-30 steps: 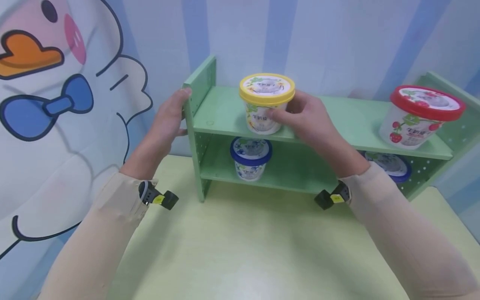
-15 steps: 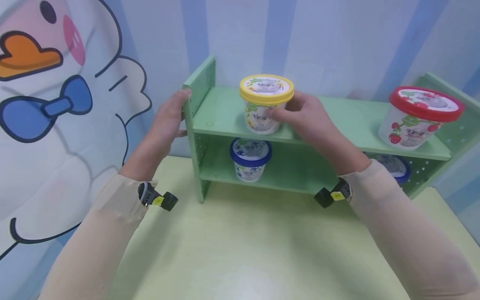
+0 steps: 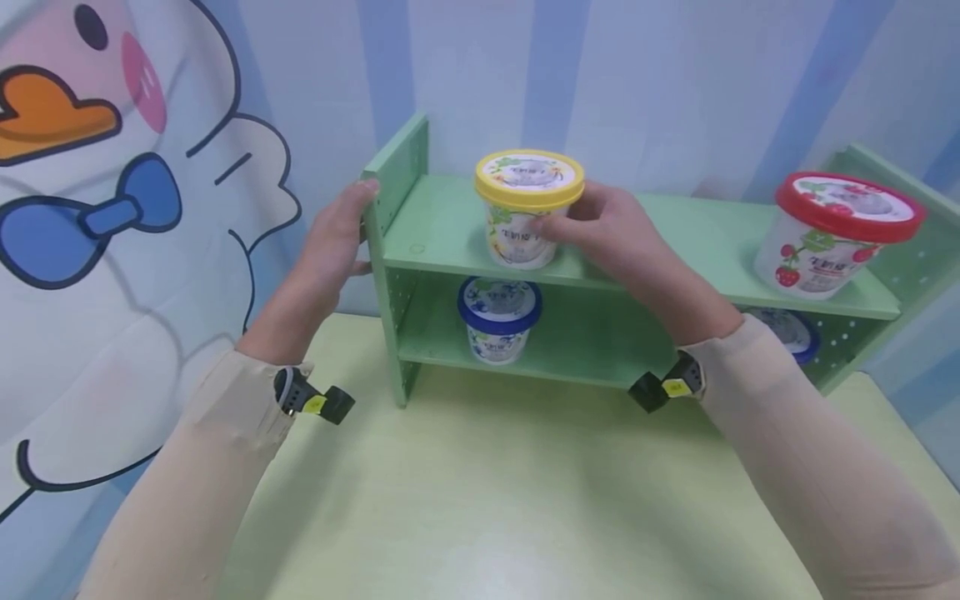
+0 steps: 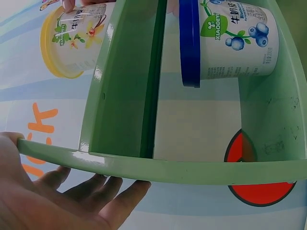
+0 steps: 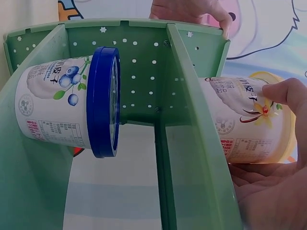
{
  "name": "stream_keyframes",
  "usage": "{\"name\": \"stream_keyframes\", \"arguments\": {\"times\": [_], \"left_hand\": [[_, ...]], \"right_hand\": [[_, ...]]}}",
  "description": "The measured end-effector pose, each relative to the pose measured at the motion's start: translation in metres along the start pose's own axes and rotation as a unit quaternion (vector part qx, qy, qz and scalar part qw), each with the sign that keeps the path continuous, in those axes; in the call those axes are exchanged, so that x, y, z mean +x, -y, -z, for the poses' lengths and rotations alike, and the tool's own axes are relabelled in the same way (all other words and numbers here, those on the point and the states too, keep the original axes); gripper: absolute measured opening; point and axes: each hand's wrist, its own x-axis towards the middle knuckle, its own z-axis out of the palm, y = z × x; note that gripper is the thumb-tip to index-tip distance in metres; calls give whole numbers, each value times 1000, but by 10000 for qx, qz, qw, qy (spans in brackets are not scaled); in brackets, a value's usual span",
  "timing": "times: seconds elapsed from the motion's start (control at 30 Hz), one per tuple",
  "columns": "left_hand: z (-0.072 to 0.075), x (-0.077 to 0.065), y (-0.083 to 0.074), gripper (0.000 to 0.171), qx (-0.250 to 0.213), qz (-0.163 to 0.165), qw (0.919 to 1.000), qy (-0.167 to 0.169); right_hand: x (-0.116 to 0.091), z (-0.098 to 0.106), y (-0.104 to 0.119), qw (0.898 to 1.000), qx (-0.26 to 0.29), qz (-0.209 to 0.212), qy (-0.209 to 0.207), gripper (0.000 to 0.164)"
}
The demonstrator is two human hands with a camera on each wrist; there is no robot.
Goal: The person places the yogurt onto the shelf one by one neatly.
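On the top board of a green two-tier shelf, my right hand holds a white tub with a yellow lid. The right wrist view shows the thumb across the tub's near side and the other fingers beneath, partly hidden by the board. My left hand grips the shelf's left side panel, its thumb at the panel's top edge and fingers against the outer face. Below the yellow-lidded tub, a blue-lidded tub with blueberries stands on the lower board.
A red-lidded tub stands at the right end of the top board. Under it is another blue-lidded tub, partly hidden by my right sleeve. The shelf stands on a pale table against a striped wall with a cartoon duck.
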Motion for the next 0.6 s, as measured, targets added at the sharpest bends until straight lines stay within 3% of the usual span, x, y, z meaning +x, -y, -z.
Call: {"name": "stream_keyframes", "arguments": {"times": [0.33, 0.6], "left_hand": [[-1, -1, 3, 75, 11, 35, 10000, -90], [-3, -1, 6, 76, 109, -361, 9993, -49]], "right_hand": [[0, 0, 1, 9999, -81, -12, 83, 57], [-3, 4, 3, 9997, -165, -62, 172, 64]]}}
